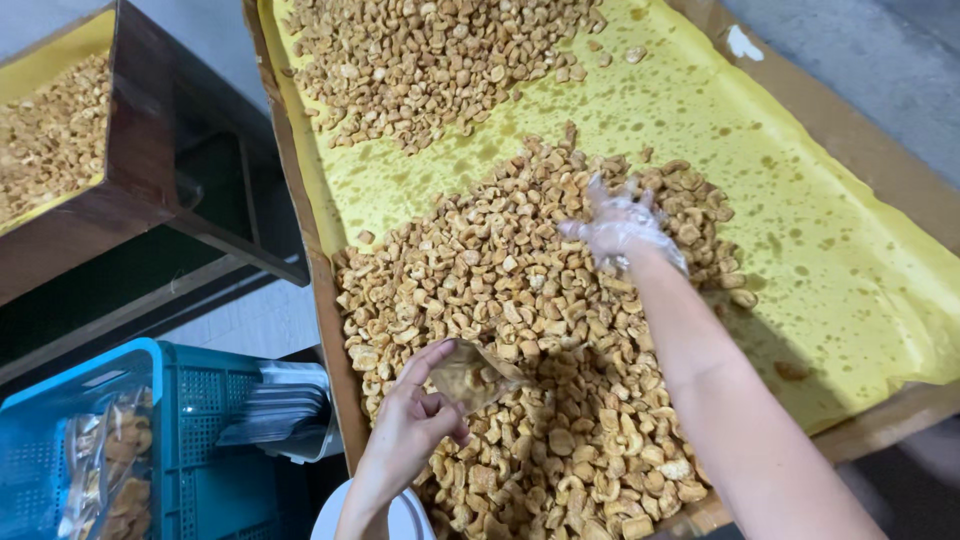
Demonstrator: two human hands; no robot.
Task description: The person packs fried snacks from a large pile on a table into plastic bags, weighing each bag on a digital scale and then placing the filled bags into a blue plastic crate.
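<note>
A broad wooden tray [880, 170] lined with oil-spotted yellow paper [800, 230] fills most of the view, set over a grey floor. On it lie two heaps of fried snack pieces: a far heap [440, 60] near the top edge, and a larger near heap [540, 340] spread toward the person. To the left stands a second dark wooden tray [140, 150] with its own yellow lining and more of the same snack. Below that sits a blue plastic crate [190, 430] holding filled clear bags [110, 460] and a stack of flat empty pouches [275, 410]. A white round lid or rim [405, 515] shows at the bottom edge; what it belongs to cannot be told.

The right hand [622, 225], in a thin clear disposable glove, rests on the far side of the near heap with its fingers spread and curled down into the pieces — it looks to be gathering a handful. The left hand [415, 415], bare, pinches a small clear pouch [475, 375] by its mouth, thumb and forefinger closed on the edge, holding it just over the heap; a few pieces seem to be inside already.

The step appears to be filling the pouch. The next move would call for a closed scoop carried back to a mouth held well open — otherwise pieces would spill.
</note>
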